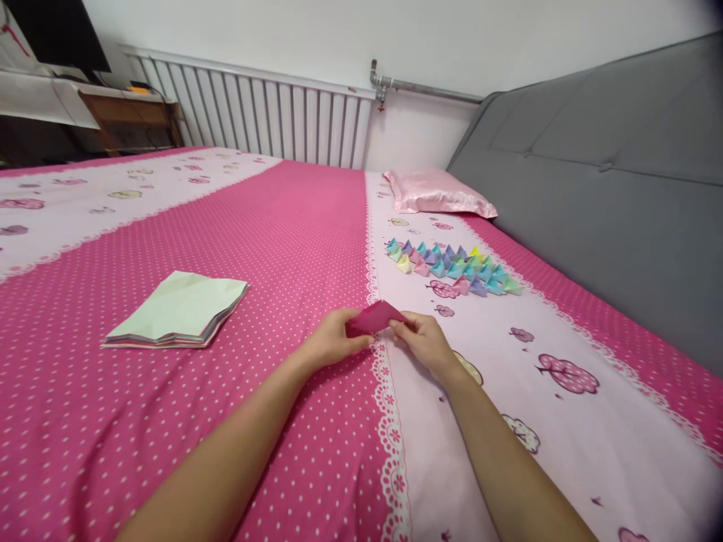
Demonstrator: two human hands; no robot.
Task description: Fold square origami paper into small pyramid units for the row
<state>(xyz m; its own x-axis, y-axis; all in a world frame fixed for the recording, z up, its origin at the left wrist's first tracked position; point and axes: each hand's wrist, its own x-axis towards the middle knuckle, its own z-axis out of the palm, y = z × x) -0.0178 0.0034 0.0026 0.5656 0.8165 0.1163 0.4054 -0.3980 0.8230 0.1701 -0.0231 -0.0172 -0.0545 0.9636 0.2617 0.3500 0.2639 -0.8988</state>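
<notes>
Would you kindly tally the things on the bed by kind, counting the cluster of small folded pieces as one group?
Pink paper piece, held by left hand and right hand: 1
Stack of paper sheets: 1
Group of folded paper pieces: 1
Pink pillow: 1
Total: 4

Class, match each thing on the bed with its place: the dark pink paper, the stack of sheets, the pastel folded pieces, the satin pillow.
Things:
1 dark pink paper
2 stack of sheets
3 pastel folded pieces
4 satin pillow

Places:
A beside the grey headboard
B held between the left hand and right hand
C on the dotted pink cloth, to the left
D in rows on the pale stripe

Pairs: 1-B, 2-C, 3-D, 4-A
</notes>
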